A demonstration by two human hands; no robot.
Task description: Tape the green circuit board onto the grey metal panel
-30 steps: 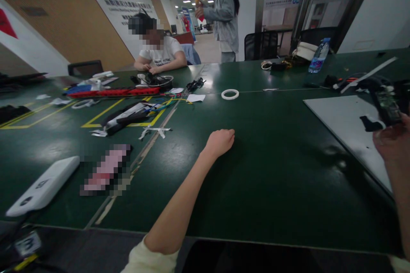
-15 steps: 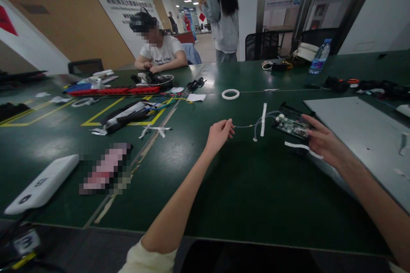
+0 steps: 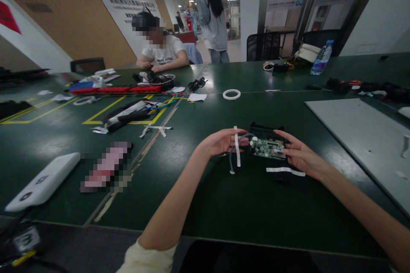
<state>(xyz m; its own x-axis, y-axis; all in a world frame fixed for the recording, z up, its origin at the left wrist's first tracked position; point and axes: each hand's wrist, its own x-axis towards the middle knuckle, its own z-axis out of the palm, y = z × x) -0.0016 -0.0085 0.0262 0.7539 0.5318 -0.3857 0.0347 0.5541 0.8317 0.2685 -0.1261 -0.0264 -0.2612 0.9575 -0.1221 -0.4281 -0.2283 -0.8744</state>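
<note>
A small green circuit board [image 3: 266, 148] in a black housing [image 3: 266, 129] is held low over the green table [image 3: 243, 204], in front of me. My right hand [image 3: 299, 155] grips its right end with fingers curled round it. My left hand [image 3: 222, 141] holds the left side, where thin grey wires [image 3: 231, 160] and a white strip of tape [image 3: 237, 152] hang down. A second white tape strip [image 3: 285, 172] sticks out under my right hand.
A grey board [image 3: 365, 132] lies at the right. A tape roll [image 3: 231, 94] sits further back. A white device [image 3: 41, 183] rests near the left front edge. Cables, red strips and tools clutter the far left. One person sits opposite, another stands behind. A water bottle [image 3: 321, 58] stands far right.
My right hand has brought the circuit board from the far right to the middle in front of me. My left hand has lifted off the table and taken hold of its wired end.
</note>
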